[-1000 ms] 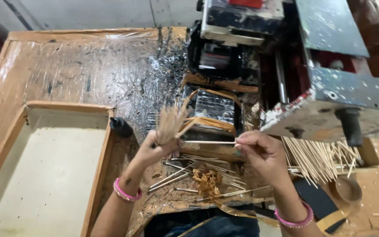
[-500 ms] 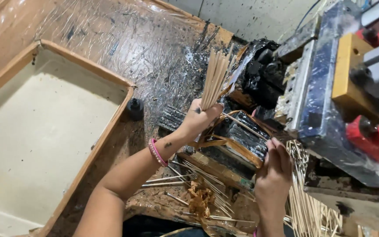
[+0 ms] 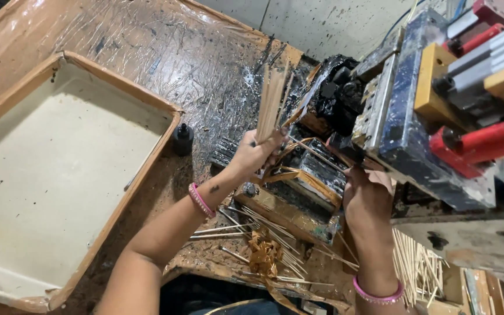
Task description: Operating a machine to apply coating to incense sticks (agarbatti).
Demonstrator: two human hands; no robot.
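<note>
The bundle of thin bamboo sticks (image 3: pixel 270 102) stands nearly upright in the left hand (image 3: pixel 255 154), whose fingers are curled tight round the bundle's lower end, just left of the black-smeared machine (image 3: pixel 380 111). The sticks fan apart a little at the top. They look light, stiff and easily snapped; single ones would probably slip out of a loose hold, so a firm wrap low on the bundle, as here, seems the sound place to grip. The sticks in it are too many and too close-set to count; it is one bundle.

The right hand (image 3: pixel 368 195) is raised against the machine's lower front edge, back of the hand to the camera; its fingers are hidden, so I cannot tell whether it pinches a stick or merely presses there. Each wrist wears one pink bangle (image 3: pixel 200 200), two in all.

Below the machine, loose sticks (image 3: pixel 252 227) lie scattered on the bench, about a dozen or more, around one crumpled brown scrap (image 3: pixel 263 254). Under the machine's right side lies a second heap of pale sticks (image 3: pixel 418 271), uncountable. Left of the machine stands one small black bottle (image 3: pixel 183 139), and beyond it one shallow wooden-rimmed tray (image 3: pixel 164 137).
</note>
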